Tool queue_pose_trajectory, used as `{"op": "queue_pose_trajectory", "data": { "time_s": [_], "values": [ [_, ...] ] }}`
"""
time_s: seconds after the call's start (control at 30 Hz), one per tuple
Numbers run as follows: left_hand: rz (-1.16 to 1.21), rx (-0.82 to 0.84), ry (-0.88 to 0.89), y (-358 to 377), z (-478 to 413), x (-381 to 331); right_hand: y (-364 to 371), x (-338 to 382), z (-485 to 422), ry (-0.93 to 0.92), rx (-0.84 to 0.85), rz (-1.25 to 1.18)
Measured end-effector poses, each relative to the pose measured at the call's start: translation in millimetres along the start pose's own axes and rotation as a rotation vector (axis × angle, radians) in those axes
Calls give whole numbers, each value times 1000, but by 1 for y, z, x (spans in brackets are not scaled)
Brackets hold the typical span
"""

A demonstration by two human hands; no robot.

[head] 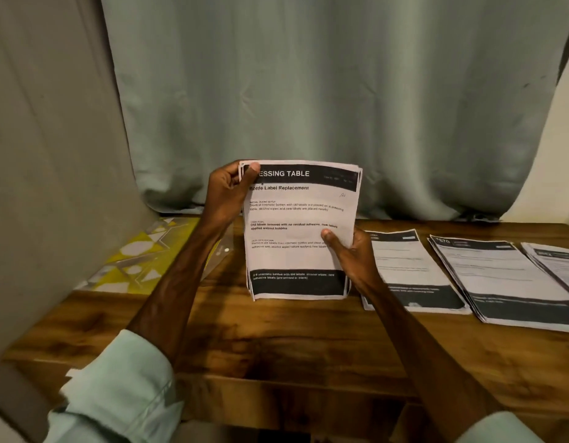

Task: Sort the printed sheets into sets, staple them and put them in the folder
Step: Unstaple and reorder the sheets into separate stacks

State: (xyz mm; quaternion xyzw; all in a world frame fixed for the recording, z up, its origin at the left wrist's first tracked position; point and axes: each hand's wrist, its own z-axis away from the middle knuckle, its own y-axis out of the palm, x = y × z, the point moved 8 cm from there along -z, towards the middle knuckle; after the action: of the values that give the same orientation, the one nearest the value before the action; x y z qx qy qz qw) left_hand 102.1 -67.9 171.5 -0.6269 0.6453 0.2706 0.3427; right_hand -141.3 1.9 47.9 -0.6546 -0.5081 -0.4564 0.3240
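Note:
A stack of printed sheets headed "Dressing Table, Bottle Label Replacement" stands upright with its bottom edge on the wooden table. My left hand grips its top left corner, thumb on the front. My right hand holds the stack's right edge lower down, thumb across the page. On the table to the right lie three more sets of sheets: one beside my right wrist, a second farther right, a third cut by the frame edge. A clear folder with a yellow pattern lies at the left.
A pale green curtain hangs behind the table and a grey cloth covers the left side. The table's front edge runs near my sleeves. No stapler is in view.

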Motion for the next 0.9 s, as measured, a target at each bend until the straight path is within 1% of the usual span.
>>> {"op": "queue_pose_trajectory", "data": {
  "time_s": [0.17, 0.37, 0.43, 0.53, 0.67, 0.8, 0.9],
  "values": [
    [35, -47, 7, -1, -2, -3, 1, -6, 3, 18, -6, 14],
    [140, -244, -80, 1, -5, 1, 3, 11, -4, 8, -4, -10],
    [140, -316, -86, 0, -5, 4, 6, 25, -11, -26, -3, -32],
    [144, -385, -82, 0, -3, 6, 7, 52, -24, -92, -53, -43],
    [130, -414, -55, 1, -2, 6, 3, 79, -40, -180, -147, -22],
    [120, -423, -30, 3, -2, 8, 2, 105, -48, -335, -175, -16],
    [112, -443, -26, 3, 0, 8, 2, 106, -49, -347, -219, -60]
  ]
}}
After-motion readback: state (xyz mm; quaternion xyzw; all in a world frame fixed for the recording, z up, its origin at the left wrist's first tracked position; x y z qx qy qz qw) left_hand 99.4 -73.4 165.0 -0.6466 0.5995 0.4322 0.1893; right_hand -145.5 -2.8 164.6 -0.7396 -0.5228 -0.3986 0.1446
